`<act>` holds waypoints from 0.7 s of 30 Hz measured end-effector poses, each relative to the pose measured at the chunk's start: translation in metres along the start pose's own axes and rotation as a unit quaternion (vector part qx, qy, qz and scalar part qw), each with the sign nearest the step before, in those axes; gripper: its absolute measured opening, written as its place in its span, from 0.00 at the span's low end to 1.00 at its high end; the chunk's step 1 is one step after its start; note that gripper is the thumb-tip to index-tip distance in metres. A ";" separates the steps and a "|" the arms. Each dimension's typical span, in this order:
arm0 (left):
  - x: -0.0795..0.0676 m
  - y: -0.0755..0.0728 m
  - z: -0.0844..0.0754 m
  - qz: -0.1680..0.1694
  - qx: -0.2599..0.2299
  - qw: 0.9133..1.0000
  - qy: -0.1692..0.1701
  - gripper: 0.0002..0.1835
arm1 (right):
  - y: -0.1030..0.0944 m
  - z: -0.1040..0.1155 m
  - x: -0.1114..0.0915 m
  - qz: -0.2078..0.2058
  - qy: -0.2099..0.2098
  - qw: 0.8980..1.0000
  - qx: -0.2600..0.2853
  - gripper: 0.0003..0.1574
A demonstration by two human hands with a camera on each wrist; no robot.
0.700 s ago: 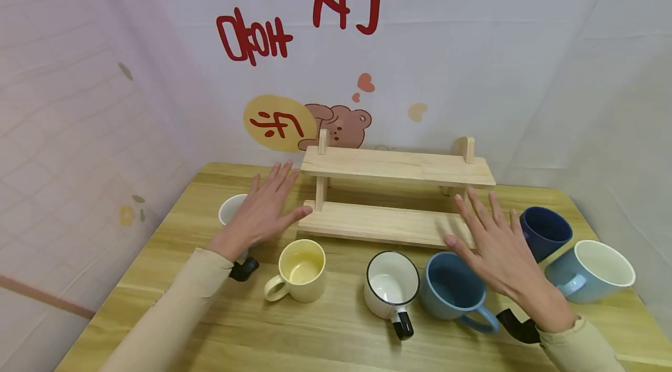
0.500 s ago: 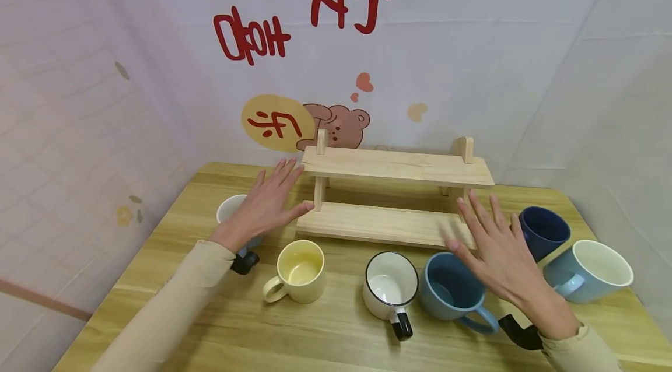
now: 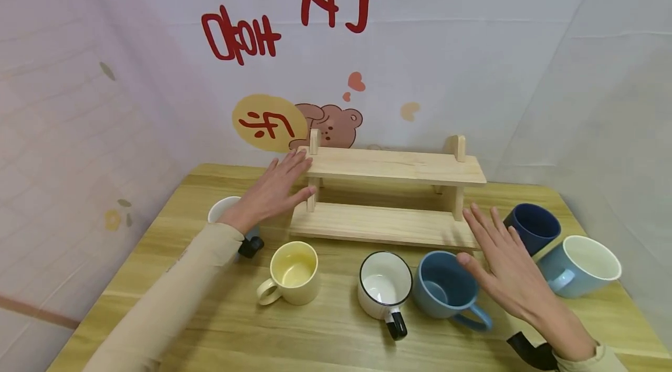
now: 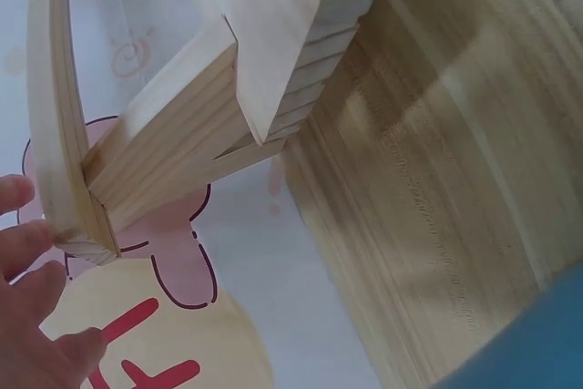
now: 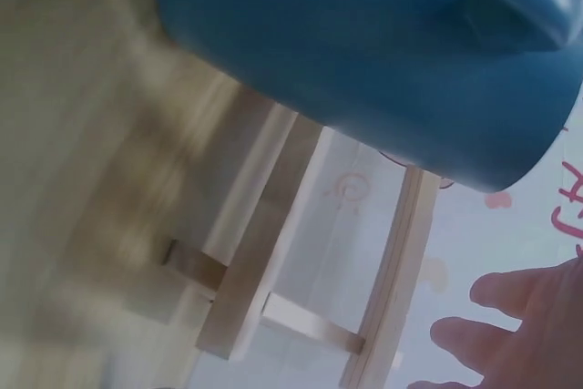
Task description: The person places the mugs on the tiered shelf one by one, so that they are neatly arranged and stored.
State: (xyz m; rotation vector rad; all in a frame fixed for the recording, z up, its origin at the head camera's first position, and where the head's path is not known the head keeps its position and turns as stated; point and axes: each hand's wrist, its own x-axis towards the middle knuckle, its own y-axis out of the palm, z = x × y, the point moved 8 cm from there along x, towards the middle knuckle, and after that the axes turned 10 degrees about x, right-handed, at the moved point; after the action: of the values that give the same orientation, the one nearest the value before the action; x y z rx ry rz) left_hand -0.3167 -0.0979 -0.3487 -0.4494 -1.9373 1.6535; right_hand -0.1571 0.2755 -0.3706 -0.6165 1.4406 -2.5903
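A two-tier wooden shelf (image 3: 394, 165) stands at the back of the table. My left hand (image 3: 270, 194), fingers straight, has its fingertips at the left end of the upper board; the left wrist view shows the fingers (image 4: 27, 248) right by that board's end. Out to the right, my right hand (image 3: 511, 273) is spread and holds nothing, near the shelf's lower right end. A blue mug (image 3: 446, 290) is just left of it and looms large in the right wrist view. Behind my left wrist, a pale mug (image 3: 223, 207) is partly hidden.
A yellow mug (image 3: 295, 287) and a white mug with black rim (image 3: 380, 299) stand before the shelf. Right of my right hand are a navy mug (image 3: 530, 238) and a light blue mug (image 3: 583, 273). A printed cloth (image 3: 462, 69) hangs behind the table.
My left hand has moved up and right onto the shelf's upper end. My right hand has shifted slightly right and down, away from the shelf. The head view has turned a little right.
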 end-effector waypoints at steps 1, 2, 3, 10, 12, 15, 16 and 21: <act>0.002 0.000 0.000 0.001 -0.004 1.000 0.001 0.40 | 0.000 -0.001 -0.002 0.001 0.002 1.000 0.007 0.50; 0.003 0.001 0.001 0.003 -0.004 1.000 0.002 0.40 | 0.000 -0.001 -0.004 0.004 0.005 1.000 0.016 0.49; 0.005 0.002 0.002 0.004 -0.005 1.000 0.003 0.39 | -0.001 -0.002 -0.006 0.005 0.008 1.000 0.024 0.49; 0.012 0.006 0.006 0.005 -0.018 1.000 0.005 0.36 | -0.005 -0.013 -0.024 0.027 0.047 0.993 0.101 0.45; 0.013 0.006 0.006 0.004 -0.022 1.000 0.003 0.34 | -0.006 -0.017 -0.029 0.039 0.065 0.990 0.118 0.41; 0.013 0.007 0.006 0.002 -0.025 1.000 0.000 0.31 | -0.005 -0.022 -0.037 0.062 0.082 0.988 0.114 0.32; 0.014 0.007 0.007 -0.001 -0.025 1.000 0.000 0.30 | -0.005 -0.024 -0.039 0.069 0.084 0.988 0.114 0.30; 0.018 0.005 0.007 -0.031 -0.020 0.999 0.004 0.25 | 0.005 -0.035 -0.052 0.125 0.070 0.974 0.178 0.21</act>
State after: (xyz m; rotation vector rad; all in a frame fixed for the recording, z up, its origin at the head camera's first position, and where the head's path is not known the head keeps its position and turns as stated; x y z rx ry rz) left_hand -0.3358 -0.0926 -0.3505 -0.4057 -1.9611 1.5741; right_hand -0.1245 0.3153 -0.4059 -0.1950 0.9681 -2.6306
